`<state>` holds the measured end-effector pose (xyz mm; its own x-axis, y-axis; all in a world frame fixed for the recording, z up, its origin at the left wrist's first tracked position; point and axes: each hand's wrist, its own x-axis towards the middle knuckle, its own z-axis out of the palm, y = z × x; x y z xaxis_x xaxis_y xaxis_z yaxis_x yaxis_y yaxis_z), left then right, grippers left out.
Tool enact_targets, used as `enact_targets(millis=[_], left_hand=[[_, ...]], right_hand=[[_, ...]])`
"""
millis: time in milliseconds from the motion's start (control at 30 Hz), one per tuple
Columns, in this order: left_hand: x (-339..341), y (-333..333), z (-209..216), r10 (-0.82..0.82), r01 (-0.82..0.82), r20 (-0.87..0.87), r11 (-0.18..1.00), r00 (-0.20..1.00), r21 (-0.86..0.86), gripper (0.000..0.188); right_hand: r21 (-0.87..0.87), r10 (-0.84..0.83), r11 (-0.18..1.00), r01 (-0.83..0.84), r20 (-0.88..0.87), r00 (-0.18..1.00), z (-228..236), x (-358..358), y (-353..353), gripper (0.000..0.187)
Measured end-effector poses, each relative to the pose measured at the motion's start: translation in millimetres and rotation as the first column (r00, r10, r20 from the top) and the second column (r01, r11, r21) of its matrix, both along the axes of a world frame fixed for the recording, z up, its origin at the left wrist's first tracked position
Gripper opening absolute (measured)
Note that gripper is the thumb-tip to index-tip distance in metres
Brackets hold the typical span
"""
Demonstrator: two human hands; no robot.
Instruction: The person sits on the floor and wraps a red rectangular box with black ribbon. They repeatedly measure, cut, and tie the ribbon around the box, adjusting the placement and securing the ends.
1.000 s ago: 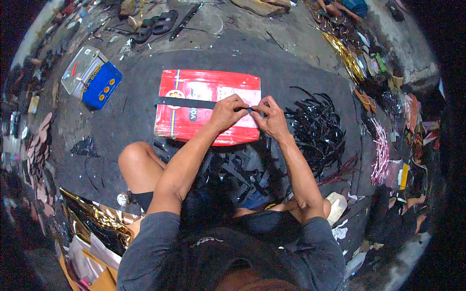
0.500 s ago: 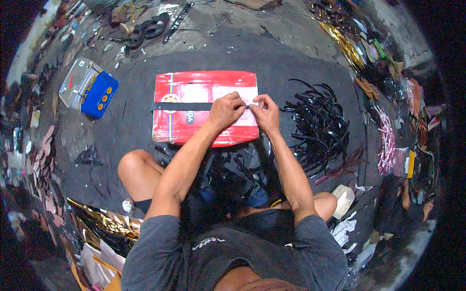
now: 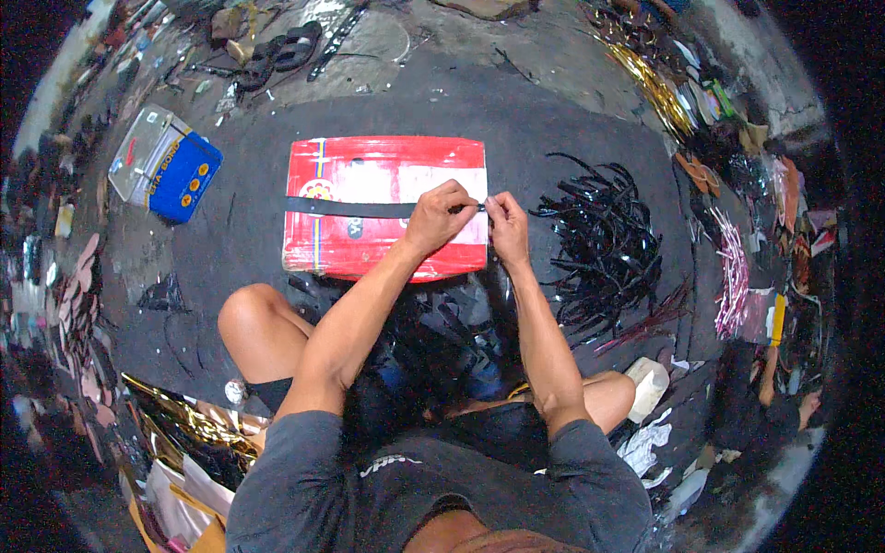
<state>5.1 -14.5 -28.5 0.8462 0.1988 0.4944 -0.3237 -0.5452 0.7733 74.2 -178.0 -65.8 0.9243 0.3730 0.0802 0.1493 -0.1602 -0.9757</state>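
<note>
A flat red box [image 3: 387, 247] with a glossy covering lies on the dark mat in front of my crossed legs. Across its top, from the left edge toward the right, runs a long black strip [image 3: 355, 209]. My left hand [image 3: 437, 219] rests over the box's right part and pinches the strip near its right end. Just beyond, at the box's right edge, my right hand [image 3: 510, 232] pinches the tip of the same strip, fingertips close to the left ones. The small part between the fingers is mostly hidden.
A tangled pile of glossy black strips [image 3: 604, 235] lies right of the box. On the left stands a clear and blue container [image 3: 175, 175]. Pink strips [image 3: 732, 276], gold strips [image 3: 650, 81] and a whitish block [image 3: 648, 389] lie around the right side.
Both hands have shifted slightly, with the right fingers now more curled together at the strip's end. The box appears a little further left in view.
</note>
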Motion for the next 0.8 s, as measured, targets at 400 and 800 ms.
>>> enact_targets(millis=[400, 800], left_hand=[[6, -5, -5, 0.002, -0.001, 0.026, 0.999, 1.000, -0.043, 0.005], [3, -8, 4, -0.025, 0.026, 0.041, 0.999, 0.999, -0.039, 0.003]], right_hand=[[-0.426, -0.123, 0.888, 0.174, 0.146, 0.982, 37, 25, 29, 0.039], [-0.483, -0.336, 0.785, 0.387, 0.193, 0.922, -60, 40, -18, 0.025]])
